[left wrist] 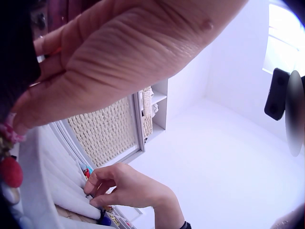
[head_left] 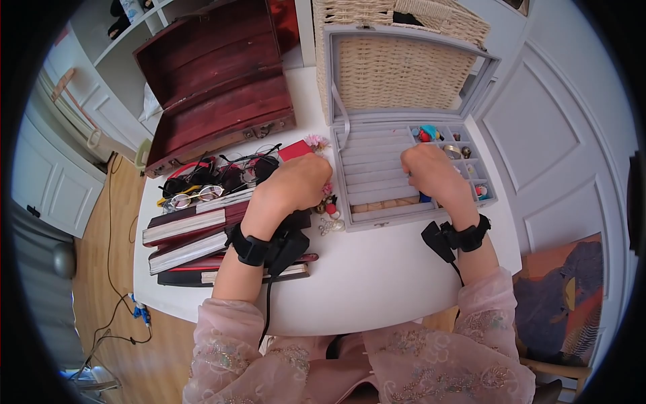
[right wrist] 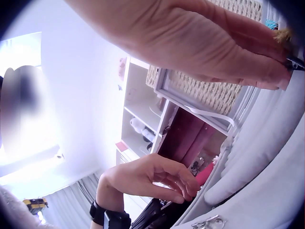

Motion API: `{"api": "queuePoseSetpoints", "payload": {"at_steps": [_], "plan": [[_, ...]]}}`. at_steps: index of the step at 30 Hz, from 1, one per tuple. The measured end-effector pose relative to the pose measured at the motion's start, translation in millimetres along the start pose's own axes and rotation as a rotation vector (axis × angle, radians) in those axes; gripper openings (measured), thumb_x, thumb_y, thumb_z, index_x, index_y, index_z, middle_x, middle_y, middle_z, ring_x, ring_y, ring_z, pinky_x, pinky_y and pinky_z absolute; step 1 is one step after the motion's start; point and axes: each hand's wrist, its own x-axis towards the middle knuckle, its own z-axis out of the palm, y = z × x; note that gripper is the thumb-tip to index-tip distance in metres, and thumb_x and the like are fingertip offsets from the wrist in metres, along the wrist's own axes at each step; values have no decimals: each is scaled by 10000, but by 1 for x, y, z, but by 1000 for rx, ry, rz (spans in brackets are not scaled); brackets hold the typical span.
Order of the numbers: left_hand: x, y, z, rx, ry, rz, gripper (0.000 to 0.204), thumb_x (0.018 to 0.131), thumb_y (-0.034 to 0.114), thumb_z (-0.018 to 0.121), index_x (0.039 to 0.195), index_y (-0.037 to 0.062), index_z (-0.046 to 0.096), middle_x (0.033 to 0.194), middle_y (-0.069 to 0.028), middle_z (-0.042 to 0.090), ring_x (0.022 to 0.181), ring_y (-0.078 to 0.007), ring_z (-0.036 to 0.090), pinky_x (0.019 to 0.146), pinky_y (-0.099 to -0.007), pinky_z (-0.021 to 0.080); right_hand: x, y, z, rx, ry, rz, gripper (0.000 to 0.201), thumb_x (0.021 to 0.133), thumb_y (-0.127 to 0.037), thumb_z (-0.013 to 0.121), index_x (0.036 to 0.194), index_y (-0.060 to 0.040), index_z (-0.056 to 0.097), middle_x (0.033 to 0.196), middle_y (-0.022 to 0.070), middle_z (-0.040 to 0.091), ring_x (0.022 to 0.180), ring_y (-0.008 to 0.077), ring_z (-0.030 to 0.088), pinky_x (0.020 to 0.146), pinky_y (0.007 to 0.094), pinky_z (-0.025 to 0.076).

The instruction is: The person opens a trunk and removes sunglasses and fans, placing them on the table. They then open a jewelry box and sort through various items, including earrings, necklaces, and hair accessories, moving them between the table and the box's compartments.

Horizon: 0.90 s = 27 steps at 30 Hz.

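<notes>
My right hand [head_left: 437,174] is over the padded rows of an open grey jewelry box [head_left: 417,219]. Its thumb and fingertips pinch a small dark, shiny piece of jewelry [right wrist: 295,63], right at the padding. Left of the box, my left hand [head_left: 296,183] reaches down with loosely bent fingers. Its thumb is right at a pink flower trinket [left wrist: 10,132], beside a red bead-like piece [left wrist: 11,171]. In the right wrist view nothing shows between the left thumb and fingers. Small compartments at the box's right hold a turquoise-and-red trinket [head_left: 428,132] and a bangle [head_left: 451,152].
Books [head_left: 185,227] with dark red covers lie at the left, near several pairs of glasses [head_left: 195,196]. Behind them stands an open dark red case [head_left: 222,121]. A wicker basket [head_left: 404,74] is behind the box's raised lid. A red booklet [head_left: 294,149] lies by the left hand.
</notes>
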Motion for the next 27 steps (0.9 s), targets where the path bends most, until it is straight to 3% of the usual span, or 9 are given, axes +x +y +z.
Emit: {"api": "queuePoseSetpoints", "payload": {"at_steps": [8,10,13,16,25,27], "plan": [[0,-1,2,-15,45,23,162,723,105,629,838,-9,636,831,-197,620,872,-362,586,764,-429,464,3,-22,-13,67,-10,-80,151,644,18,668,779,0,603,794,153,623,780,335,605,697,397,477],[0,-1,1,-19,41,18,159,720,104,631,831,-9,636,823,-197,621,862,-363,588,755,-430,467,4,-46,-17,194,105,-287,182,686,-36,670,845,-26,583,820,117,610,792,311,603,680,388,475],[-1,-1,2,-34,64,32,155,713,105,636,817,-12,633,810,-198,621,847,-364,590,746,-429,467,-4,-82,-24,408,-10,-409,198,712,-85,673,872,-50,562,821,89,593,803,292,597,668,379,471],[0,-2,1,-17,46,30,156,713,105,636,814,-13,632,810,-203,619,846,-365,589,741,-432,465,-10,-100,-17,405,-111,-509,223,699,-106,691,868,-48,557,804,92,593,795,284,615,648,390,485],[-1,0,-1,-26,5,15,173,736,112,609,857,-9,632,845,-211,620,877,-375,577,767,-438,459,-10,-105,6,234,-85,-575,213,663,-145,727,752,-46,561,779,55,600,820,237,578,660,355,479],[-2,1,-1,-56,84,53,120,723,52,605,796,-33,647,803,-237,621,823,-394,611,697,-432,503,-10,-105,6,220,-73,-574,205,663,-143,727,744,-44,567,778,55,600,815,238,576,659,352,480]]}}
